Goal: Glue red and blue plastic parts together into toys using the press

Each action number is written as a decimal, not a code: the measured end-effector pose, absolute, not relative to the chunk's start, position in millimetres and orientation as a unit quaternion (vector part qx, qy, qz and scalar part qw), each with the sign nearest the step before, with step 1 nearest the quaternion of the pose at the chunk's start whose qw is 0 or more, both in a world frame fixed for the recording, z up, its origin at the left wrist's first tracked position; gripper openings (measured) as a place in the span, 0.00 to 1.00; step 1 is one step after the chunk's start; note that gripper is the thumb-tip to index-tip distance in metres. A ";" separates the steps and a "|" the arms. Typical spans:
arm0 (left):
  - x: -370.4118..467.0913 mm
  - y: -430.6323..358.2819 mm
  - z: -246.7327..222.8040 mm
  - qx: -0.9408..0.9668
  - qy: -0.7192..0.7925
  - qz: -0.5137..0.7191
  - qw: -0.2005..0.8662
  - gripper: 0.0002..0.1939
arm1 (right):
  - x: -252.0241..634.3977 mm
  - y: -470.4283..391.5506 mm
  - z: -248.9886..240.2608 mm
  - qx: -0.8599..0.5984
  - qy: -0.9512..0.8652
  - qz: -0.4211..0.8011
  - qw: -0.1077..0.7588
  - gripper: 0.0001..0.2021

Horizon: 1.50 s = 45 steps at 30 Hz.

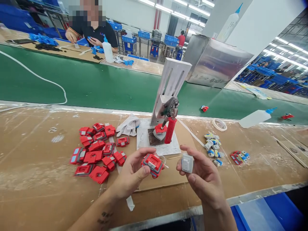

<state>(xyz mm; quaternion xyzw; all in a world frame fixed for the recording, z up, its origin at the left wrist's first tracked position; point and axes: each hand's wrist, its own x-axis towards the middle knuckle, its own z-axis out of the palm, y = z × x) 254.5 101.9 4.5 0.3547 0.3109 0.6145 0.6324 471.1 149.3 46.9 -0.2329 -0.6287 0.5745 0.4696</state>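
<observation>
holding a red-and-grey housing above the counter, the left hand has its grip clamped on the piece, thumb at the near edge. the right hand has its grip closed on a small pale block, stepped face exposed; the two items are apart. the housing appears light and stiff, probably moulded plastic; its outer side walls are judged the proper hold, leaving the recessed face free. the block also looks rigid, its smooth sides possibly slippery; opposite edges should give the surest purchase. neither seems fragile, though a drop could mark a corner. a red-handled clamp stands beyond the hands, with heaped red parts to the left and small blocks to the right.
</observation>
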 end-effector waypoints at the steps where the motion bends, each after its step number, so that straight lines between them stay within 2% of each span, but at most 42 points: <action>1: 254.9 102.4 4.8 0.346 0.301 0.619 0.638 0.27 | 472.0 150.5 50.7 -0.238 -0.663 0.548 0.452 0.22; 7: 257.1 105.2 1.2 0.318 0.250 0.629 0.664 0.26 | 464.7 161.6 78.9 -0.219 -0.861 0.317 0.333 0.30; 11: 256.3 104.9 -0.4 0.330 0.249 0.618 0.669 0.23 | 451.5 168.2 94.5 -0.165 -0.928 0.208 0.262 0.22; 17: 251.8 103.8 5.0 0.342 0.324 0.589 0.657 0.26 | 444.1 165.3 105.1 -0.156 -0.952 0.167 0.204 0.12; 22: 244.5 100.8 13.8 0.394 0.392 0.560 0.614 0.30 | 439.9 160.1 92.0 -0.169 -0.946 0.140 0.237 0.11; 29: 248.9 98.9 18.3 0.503 0.504 0.514 0.479 0.40 | 422.9 158.8 41.8 -0.145 -0.888 0.108 0.422 0.22; 34: 234.5 106.2 30.4 0.524 0.525 0.500 0.446 0.35 | 444.8 167.6 47.0 -0.143 -0.876 0.173 0.427 0.25; 36: 216.2 114.1 41.4 0.601 0.547 0.436 0.387 0.32 | 461.8 179.2 56.1 -0.207 -0.853 0.218 0.427 0.22; 38: 199.9 127.8 54.9 0.714 0.542 0.321 0.306 0.28 | 473.1 193.3 63.3 -0.253 -0.852 0.256 0.381 0.18; 41: 192.7 157.1 75.1 0.821 0.510 0.124 0.225 0.25 | 471.2 213.2 67.0 -0.226 -0.879 0.317 0.274 0.18; 45: 209.6 193.1 90.7 0.841 0.513 -0.045 0.164 0.26 | 454.1 229.6 65.9 -0.192 -0.872 0.383 0.237 0.19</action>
